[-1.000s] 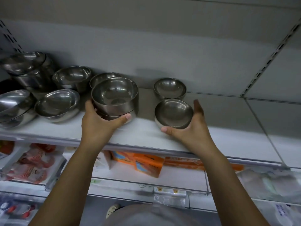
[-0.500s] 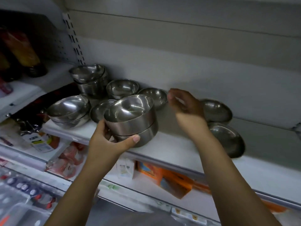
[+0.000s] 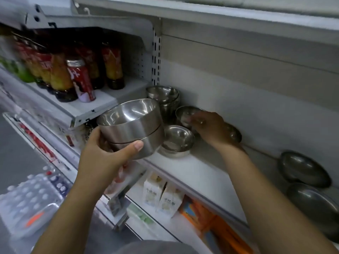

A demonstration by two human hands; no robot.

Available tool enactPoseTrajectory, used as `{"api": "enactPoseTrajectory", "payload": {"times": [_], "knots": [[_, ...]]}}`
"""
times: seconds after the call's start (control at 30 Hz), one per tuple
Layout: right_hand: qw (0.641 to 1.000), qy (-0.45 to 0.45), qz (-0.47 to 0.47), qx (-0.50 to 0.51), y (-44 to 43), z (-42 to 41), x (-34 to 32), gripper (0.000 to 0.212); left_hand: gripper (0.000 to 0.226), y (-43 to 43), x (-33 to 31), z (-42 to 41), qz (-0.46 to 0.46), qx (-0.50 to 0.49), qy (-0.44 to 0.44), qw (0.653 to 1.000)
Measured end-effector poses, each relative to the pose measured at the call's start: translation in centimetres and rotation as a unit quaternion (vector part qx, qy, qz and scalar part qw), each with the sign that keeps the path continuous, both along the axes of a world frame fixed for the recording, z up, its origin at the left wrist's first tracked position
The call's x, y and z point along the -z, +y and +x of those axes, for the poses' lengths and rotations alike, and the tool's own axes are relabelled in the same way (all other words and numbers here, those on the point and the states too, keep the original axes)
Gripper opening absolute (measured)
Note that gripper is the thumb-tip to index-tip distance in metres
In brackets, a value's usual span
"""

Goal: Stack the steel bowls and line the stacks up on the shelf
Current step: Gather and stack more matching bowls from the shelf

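My left hand (image 3: pixel 106 156) grips a stack of two straight-sided steel bowls (image 3: pixel 132 127), held tilted in the air just in front of the white shelf (image 3: pixel 194 171). My right hand (image 3: pixel 211 129) reaches to the back of the shelf, its fingers curled over the rim of a small steel bowl (image 3: pixel 184 113). Another bowl (image 3: pixel 235 134) peeks out behind that hand. A tall stack of bowls (image 3: pixel 163 97) stands in the back corner, and a low stack of rounded bowls (image 3: pixel 178 141) sits in front of it. Two single bowls (image 3: pixel 304 170) (image 3: pixel 315 204) lie far right.
Red-labelled bottles (image 3: pixel 78 79) fill a higher shelf on the left, whose front edge juts out beside the held stack. Below the bowl shelf are white cartons (image 3: pixel 161 195) and orange boxes (image 3: pixel 211 222). Another shelf hangs overhead.
My left hand has lifted the two-bowl stack off the shelf and tilted it. My right hand left the front right bowl and moved left to the small bowl at the back. The view swung left.
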State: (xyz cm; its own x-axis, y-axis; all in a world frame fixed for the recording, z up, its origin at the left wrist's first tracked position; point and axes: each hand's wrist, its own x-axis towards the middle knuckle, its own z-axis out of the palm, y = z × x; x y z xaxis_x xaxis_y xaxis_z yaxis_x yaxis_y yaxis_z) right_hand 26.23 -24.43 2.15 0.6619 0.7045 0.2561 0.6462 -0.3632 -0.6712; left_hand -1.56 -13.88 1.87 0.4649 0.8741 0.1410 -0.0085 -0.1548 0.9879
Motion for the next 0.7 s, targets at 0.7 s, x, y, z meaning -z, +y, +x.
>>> {"api": "enactPoseTrajectory", "payload": {"times": [0.7], "knots": [[0.99, -0.054, 0.026, 0.13, 5.6, 1.0, 2.9, 0.02, 0.083, 6.6, -0.4, 0.3, -0.024, 0.037, -0.017, 0.999]]}}
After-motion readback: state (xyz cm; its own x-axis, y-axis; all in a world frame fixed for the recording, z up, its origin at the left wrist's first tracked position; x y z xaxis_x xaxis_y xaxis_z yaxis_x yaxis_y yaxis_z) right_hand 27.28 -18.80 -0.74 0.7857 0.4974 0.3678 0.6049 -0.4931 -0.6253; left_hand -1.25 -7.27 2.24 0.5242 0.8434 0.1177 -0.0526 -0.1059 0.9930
